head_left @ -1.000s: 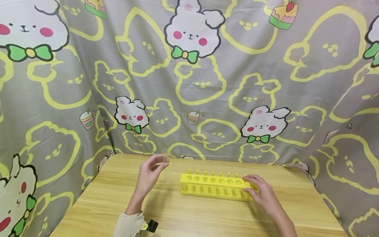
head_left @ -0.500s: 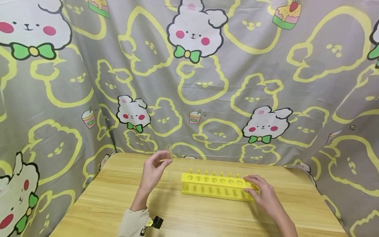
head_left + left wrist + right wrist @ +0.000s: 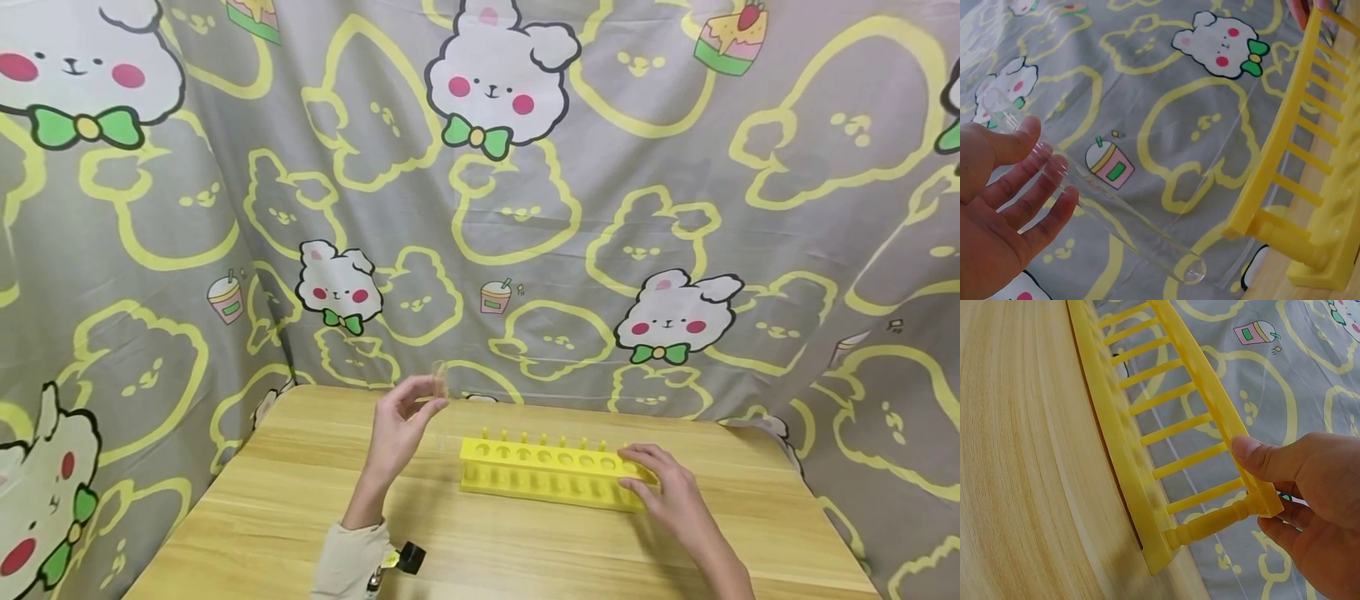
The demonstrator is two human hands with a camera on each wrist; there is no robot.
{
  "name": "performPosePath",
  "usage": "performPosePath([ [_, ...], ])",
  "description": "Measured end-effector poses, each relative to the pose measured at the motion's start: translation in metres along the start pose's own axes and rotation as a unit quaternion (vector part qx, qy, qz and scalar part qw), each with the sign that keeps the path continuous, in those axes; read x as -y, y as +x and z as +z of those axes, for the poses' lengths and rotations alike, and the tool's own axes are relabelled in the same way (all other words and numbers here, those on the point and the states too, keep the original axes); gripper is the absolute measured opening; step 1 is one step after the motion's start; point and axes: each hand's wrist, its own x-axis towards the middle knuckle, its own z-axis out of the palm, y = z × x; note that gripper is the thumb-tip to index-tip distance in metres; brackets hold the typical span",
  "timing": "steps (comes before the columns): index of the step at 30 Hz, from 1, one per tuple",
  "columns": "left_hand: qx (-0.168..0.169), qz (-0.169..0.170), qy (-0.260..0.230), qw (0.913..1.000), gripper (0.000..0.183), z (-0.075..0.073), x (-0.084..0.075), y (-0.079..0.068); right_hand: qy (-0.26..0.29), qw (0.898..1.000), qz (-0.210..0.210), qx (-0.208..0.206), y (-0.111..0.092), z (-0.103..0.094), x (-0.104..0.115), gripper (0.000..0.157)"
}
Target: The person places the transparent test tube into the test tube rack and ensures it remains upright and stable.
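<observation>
A clear test tube [image 3: 1129, 222] is pinched near its upper end between the thumb and fingers of my left hand [image 3: 401, 425]. In the head view it hangs roughly upright above the table, its lower end just left of a yellow test tube rack [image 3: 540, 454]. The tube looks empty, with its rounded bottom towards the rack in the left wrist view. My right hand [image 3: 663, 483] grips the rack's right end, thumb on the near side of the top plate [image 3: 1210, 394]. The rack has a row of round holes and several pegs along its back; the holes I can see hold nothing.
The rack stands on a wood-grain table [image 3: 480, 546]. Grey cloth [image 3: 525, 333] printed with rabbits hangs behind the table and along both sides. A small black device [image 3: 411, 558] is worn at my left wrist.
My left hand has moved right and slightly up, carrying the test tube closer to the rack's left end. The right hand keeps its grip, and the rack stays in place.
</observation>
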Motion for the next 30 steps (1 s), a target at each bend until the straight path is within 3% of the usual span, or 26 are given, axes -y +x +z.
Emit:
performPosePath([
  [30, 0.005, 0.009, -0.011, 0.9999, 0.02, 0.026, -0.011, 0.005, -0.001, 1.0, 0.015, 0.011, 0.0, 0.0, 0.0, 0.042],
])
